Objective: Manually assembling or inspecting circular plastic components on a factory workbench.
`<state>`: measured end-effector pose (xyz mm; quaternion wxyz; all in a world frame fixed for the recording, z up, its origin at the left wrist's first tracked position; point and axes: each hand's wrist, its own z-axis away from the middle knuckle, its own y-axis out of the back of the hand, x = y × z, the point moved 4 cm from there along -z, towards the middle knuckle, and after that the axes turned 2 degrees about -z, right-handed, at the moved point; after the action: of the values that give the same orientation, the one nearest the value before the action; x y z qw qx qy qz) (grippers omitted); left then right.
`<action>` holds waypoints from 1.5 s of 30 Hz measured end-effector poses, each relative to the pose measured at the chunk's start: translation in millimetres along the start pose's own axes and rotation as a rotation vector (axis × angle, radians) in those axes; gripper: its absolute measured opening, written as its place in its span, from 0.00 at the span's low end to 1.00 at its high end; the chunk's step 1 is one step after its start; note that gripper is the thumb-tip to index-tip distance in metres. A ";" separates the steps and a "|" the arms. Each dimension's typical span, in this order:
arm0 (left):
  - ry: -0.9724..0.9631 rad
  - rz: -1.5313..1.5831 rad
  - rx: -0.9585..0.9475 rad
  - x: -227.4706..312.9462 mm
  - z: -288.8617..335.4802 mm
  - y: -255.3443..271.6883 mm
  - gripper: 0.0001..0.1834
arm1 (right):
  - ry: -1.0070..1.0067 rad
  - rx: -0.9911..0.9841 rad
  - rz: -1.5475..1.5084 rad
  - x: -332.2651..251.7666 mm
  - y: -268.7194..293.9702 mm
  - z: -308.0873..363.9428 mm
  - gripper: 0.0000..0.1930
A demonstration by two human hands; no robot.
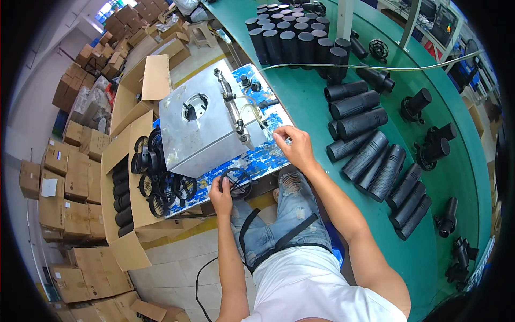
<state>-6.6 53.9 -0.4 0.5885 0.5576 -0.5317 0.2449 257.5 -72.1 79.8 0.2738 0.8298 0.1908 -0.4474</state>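
My left hand [221, 196] grips a black round frame with cross spokes [236, 183] at the near edge of the blue worn-paint bench [263, 158]. My right hand [296, 146] is raised over the bench's right side, thumb and fingertips pinched together. A thin pale tube [258, 116] runs down toward those fingertips; whether they hold it or something small is unclear. Between and beyond my hands sits a grey metal box [201, 123] with a round opening in its top. A metal pneumatic cylinder [232, 110] is mounted along its right side.
More black round frames [155, 177] are heaped left of the box. Open cardboard cartons [134, 188] stand further left, one holding black cylinders. On the green table [300, 102] at right are upright black cylinders [288, 45], lying textured tubes [370, 155] and black stand-like parts [416, 104].
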 end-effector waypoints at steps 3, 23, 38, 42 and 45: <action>0.010 0.076 -0.043 -9.6 -6.5 -7.6 0.13 | 0.004 -0.056 -0.055 -0.2 -2.2 1.5 0.09; 0.109 0.419 -0.124 -27.5 -15.8 5.3 0.09 | 0.012 0.023 -0.012 25.7 -8.5 50.0 0.05; 0.498 0.684 -0.245 -1.0 80.7 -56.0 0.15 | -0.685 -0.721 -0.397 27.2 -47.8 106.2 0.13; 0.560 0.755 -0.327 -0.9 81.9 -54.2 0.16 | -0.697 -0.783 -0.505 38.7 -50.8 104.5 0.12; 0.544 0.806 -0.358 5.5 79.7 -51.3 0.18 | -0.748 -0.718 -0.530 33.9 -41.9 97.1 0.13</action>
<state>12.3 -34.1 -30.7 0.6506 0.1154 -0.5655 0.4936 189.8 -97.8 -4.5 0.4654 0.3946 0.4219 -0.6706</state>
